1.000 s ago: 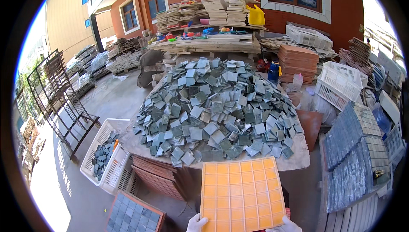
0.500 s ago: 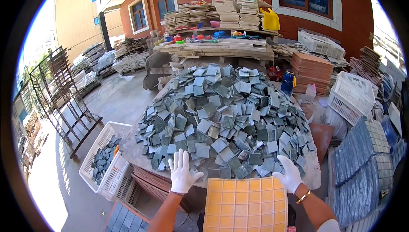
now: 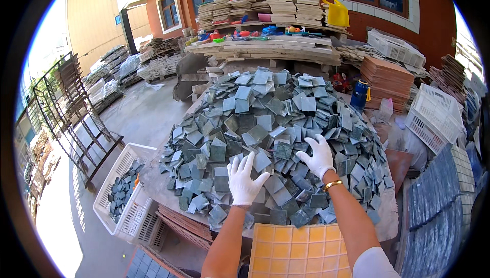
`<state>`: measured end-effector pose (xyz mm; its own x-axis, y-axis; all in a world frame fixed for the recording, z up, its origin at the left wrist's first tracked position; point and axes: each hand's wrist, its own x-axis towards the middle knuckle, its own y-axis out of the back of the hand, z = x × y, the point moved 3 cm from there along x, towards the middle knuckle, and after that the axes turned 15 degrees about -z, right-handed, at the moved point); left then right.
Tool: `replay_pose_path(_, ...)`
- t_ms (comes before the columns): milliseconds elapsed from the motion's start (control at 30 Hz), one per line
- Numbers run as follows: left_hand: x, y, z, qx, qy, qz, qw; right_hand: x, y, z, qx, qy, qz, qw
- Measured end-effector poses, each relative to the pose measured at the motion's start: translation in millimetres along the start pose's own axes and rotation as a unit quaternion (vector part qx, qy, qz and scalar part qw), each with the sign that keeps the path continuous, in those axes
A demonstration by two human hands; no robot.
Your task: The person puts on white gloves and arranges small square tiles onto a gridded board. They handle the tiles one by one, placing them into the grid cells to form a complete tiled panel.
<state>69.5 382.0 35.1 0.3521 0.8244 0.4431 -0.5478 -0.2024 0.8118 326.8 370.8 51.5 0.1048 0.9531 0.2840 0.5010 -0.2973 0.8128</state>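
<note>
A large heap of square grey-green stone tiles (image 3: 245,119) covers the table in front of me. My left hand (image 3: 244,180), in a white glove, is over the near part of the heap with its fingers spread. My right hand (image 3: 317,156), also gloved and with a gold bracelet at the wrist, reaches a little farther into the pile, fingers apart. Neither hand shows a tile in its grasp; whether the fingertips touch the tiles, I cannot tell. Nearest to me, below the heap, lies a yellow-orange grid tray (image 3: 298,252), its square compartments bare.
White plastic crates (image 3: 133,214) stand at the left, the upper one holding small tiles. Tiled sheets (image 3: 434,211) are stacked at the right. A blue flask (image 3: 360,95) stands by reddish boards (image 3: 385,84). Behind the heap is a loaded pallet (image 3: 265,51); a metal rack (image 3: 76,119) is far left.
Both hands have moved forward from beside the tray to over the heap, my right hand also leftward and my left hand rightward. The view has shifted slightly.
</note>
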Motion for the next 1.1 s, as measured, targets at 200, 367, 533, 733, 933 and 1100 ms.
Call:
replay_pose_path(200,-15.2,-1.7,34.8,-0.207,-0.061,-0.045,0.975,-14.9,8.7,1.6,0.072,0.027,-0.100,0.992)
replay_pose_path(367,-40.4,-19.4,57.4,-0.222,-0.125,-0.035,0.966,-24.2,6.5,-5.7,0.055,0.028,-0.141,0.988)
replay_pose_path(533,-45.0,-26.1,41.1,-0.182,0.091,0.086,0.975,-30.8,-1.0,4.2,0.062,0.059,-0.107,0.991)
replay_pose_path(733,-52.9,-27.0,51.5,-0.192,0.049,-0.029,0.980,-58.5,-18.1,-1.1,0.246,0.110,-0.121,0.955)
replay_pose_path(933,-62.5,-28.7,58.7,-0.339,0.021,-0.071,0.938,-58.5,-26.6,11.1,0.467,0.056,-0.267,0.841)
replay_pose_path(1100,-83.3,-22.2,74.8,-0.362,-0.037,-0.115,0.925,-96.2,-5.5,1.0,0.482,0.091,-0.253,0.834)
